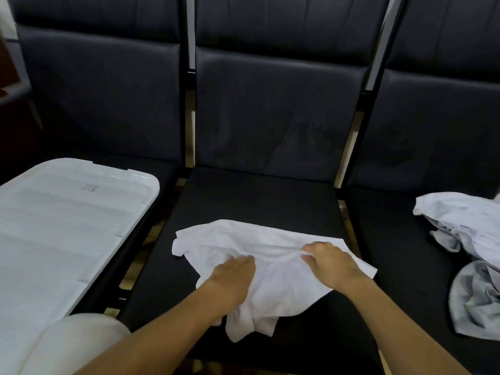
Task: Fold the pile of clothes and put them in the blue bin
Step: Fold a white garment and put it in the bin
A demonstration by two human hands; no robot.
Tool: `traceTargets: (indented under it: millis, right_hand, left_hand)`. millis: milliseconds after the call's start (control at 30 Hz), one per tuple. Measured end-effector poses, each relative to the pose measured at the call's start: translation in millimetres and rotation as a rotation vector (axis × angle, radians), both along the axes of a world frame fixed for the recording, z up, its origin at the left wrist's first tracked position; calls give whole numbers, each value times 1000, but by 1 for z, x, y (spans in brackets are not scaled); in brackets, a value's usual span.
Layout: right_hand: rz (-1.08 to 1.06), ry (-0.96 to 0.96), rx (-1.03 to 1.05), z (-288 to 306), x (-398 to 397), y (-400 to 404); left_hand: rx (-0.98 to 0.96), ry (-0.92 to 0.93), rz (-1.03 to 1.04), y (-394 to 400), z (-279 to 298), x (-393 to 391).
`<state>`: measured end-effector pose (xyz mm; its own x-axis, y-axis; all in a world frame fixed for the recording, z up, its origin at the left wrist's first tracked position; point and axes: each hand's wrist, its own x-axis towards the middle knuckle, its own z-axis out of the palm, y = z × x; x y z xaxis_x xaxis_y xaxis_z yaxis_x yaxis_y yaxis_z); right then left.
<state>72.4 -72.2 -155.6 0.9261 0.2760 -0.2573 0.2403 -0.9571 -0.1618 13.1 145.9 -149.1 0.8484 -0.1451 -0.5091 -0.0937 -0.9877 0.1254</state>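
Three dark upholstered chairs [270, 125] stand in a row across the frame, their black seats forming the work surface. At lower centre, a crumpled white garment [273, 269] lies spread on the middle seat; the left hand [232, 277] and right hand [330, 259] each pinch a bunch of its cloth. A white lid [67, 212] sits at left; a heap of pale clothes [470, 255] lies at right.

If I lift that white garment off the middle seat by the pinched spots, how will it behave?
Probably floppy: the white garment lies creased, bunching under the left hand and right hand. Likely light, since it looks thin. It may slide easily on the smooth seat.
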Motion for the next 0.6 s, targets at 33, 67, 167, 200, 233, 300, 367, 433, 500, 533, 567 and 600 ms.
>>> traceTargets:
  millis: [33,67,167,200,233,300,367,433,500,533,567,600]
  right_hand:
    - [-51,-41,21,1,2,-2]
    - [-116,-46,83,4,7,-4]
    - [-349,-50,471,24,15,-18]
    - [-428,-33,605,35,15,-20]
    - [-501,5,717,45,13,-22]
    - [-594,16,817,59,8,-27]
    - [-596,-135,779,64,6,-31]
    - [-539,-297,758,67,4,-31]
    - [-427,-343,771,67,-1,-21]
    - [-348,-308,777,65,-4,-13]
    - [-266,-224,769,60,-5,-6]
    - [-173,-103,722,53,-5,1]
  left_hand:
    - [-11,-12,20,1,3,3]
    - [-27,-27,55,5,7,7]
    - [-216,-81,291,21,30,23]
    - [-371,-118,403,30,40,28]
    - [-556,-163,506,39,49,32]
    - [-962,-223,693,54,71,35]
    - [-1311,-199,778,68,92,32]
    - [-1458,-172,763,76,104,31]
    - [-1493,-155,723,79,108,32]
    - [-1519,-151,724,78,108,32]
    - [-1527,-173,740,77,105,35]
    - [-1478,-229,760,77,101,37]
